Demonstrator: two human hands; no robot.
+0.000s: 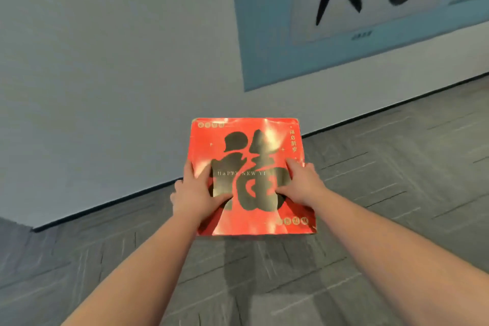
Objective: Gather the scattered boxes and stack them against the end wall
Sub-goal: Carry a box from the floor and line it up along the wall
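Observation:
A flat red box (pixel 248 140) with a large gold character and the words "HAPPY NEW" on its lid is held out in front of me, above the grey floor and close to the white wall (pixel 105 87). My left hand (pixel 195 193) grips its left edge, thumb on the lid and fingers wrapped under the side. My right hand (pixel 301 182) grips the right edge the same way, thumb lying across the gold print. The box's underside and whatever lies below it are hidden.
A dark skirting line (pixel 105 205) marks where the wall meets the grey plank-patterned floor (pixel 370 193). A large pale-blue poster (pixel 264 34) with black ink shapes hangs on the wall, upper right. No other boxes are in sight.

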